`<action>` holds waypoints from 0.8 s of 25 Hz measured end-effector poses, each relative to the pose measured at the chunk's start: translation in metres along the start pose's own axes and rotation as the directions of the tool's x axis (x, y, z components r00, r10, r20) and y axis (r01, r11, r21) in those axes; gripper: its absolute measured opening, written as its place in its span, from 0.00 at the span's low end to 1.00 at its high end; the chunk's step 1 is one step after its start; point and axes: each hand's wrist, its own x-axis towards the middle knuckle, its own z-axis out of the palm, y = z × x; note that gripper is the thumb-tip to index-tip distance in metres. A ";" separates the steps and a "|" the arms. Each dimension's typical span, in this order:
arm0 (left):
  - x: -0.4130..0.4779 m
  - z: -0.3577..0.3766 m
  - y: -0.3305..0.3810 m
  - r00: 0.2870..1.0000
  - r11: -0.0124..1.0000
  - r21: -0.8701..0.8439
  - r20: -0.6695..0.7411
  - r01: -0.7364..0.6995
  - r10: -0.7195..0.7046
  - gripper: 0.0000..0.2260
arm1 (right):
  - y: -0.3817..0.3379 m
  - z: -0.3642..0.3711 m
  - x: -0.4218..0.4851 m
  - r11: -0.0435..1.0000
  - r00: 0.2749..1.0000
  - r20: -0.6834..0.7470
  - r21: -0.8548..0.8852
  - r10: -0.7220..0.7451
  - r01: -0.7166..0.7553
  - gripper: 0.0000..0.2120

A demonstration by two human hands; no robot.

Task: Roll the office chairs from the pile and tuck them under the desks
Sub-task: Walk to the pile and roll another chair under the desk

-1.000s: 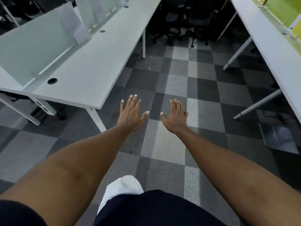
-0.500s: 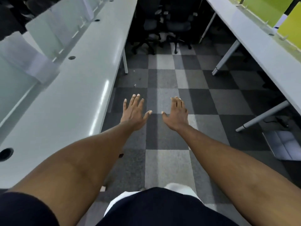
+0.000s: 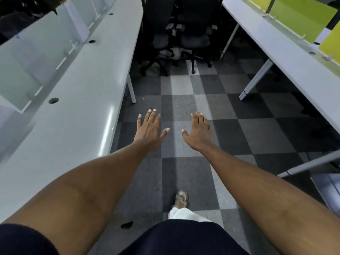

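Note:
Two dark office chairs stand close together at the far end of the aisle, the left chair [image 3: 160, 39] and the right chair [image 3: 195, 38], with their wheeled bases on the carpet. A long white desk [image 3: 77, 115] runs along my left, another white desk [image 3: 287, 57] along my right. My left hand [image 3: 150, 128] and my right hand [image 3: 199, 132] are stretched out in front of me over the floor, palms down, fingers straight, holding nothing. Both hands are well short of the chairs.
Frosted divider panels [image 3: 35, 52] stand along the left desk and green panels [image 3: 301, 17] along the right one. Slanted desk legs [image 3: 255, 80] reach into the aisle on the right. My sandalled foot [image 3: 181, 198] is on the checkered grey carpet [image 3: 184, 175].
I have walked forward down the aisle, so the chairs are closer and larger. Both hands stay outstretched and empty, now slightly further apart.

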 end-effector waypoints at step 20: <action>0.614 -0.008 -0.100 0.998 0.998 0.005 0.007 -0.058 0.058 0.35 | 0.041 0.016 0.608 1.000 1.000 -0.011 -0.011 0.024 -0.024 0.38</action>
